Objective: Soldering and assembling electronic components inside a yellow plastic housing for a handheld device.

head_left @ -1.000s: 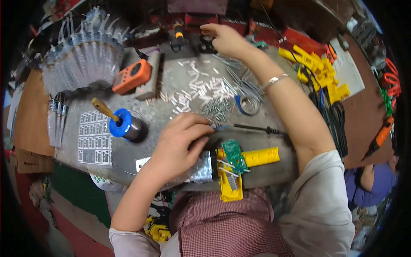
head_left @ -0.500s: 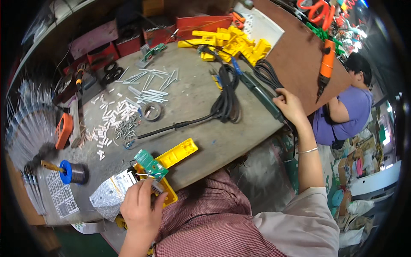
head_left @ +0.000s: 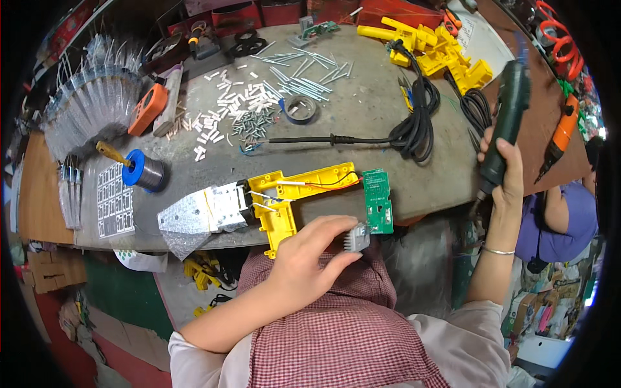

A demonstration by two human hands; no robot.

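My left hand (head_left: pixel 304 265) pinches a grey finned heat sink (head_left: pixel 357 238) between thumb and fingers. Next to the heat sink, a green circuit board (head_left: pixel 377 200) stands out past the table's front edge. Red, black and white wires run by a yellow plastic housing half (head_left: pixel 317 183), which lies at the table's front edge. Joined to the housing's left end is a silvery, bubble-wrapped part (head_left: pixel 210 208). Over on the right, my right hand (head_left: pixel 504 165) grips a dark green power screwdriver (head_left: pixel 510 110), raised and nearly upright; its blue upper end is blurred.
Behind lie a coiled black cord (head_left: pixel 420 123), white sleeves (head_left: pixel 249 100), screws (head_left: pixel 253 124), metal rods (head_left: pixel 304 84) and a tape roll (head_left: pixel 301 110). Yellow housings (head_left: pixel 446 55) are heaped far right. A solder spool (head_left: pixel 143 171) stands left. An orange tool (head_left: pixel 561 136) hangs near a seated person (head_left: pixel 563 220).
My right hand has lifted the screwdriver off the table and turned it upright. My left hand has brought the circuit board and heat sink to the right, out from over the housing. The view has shifted.
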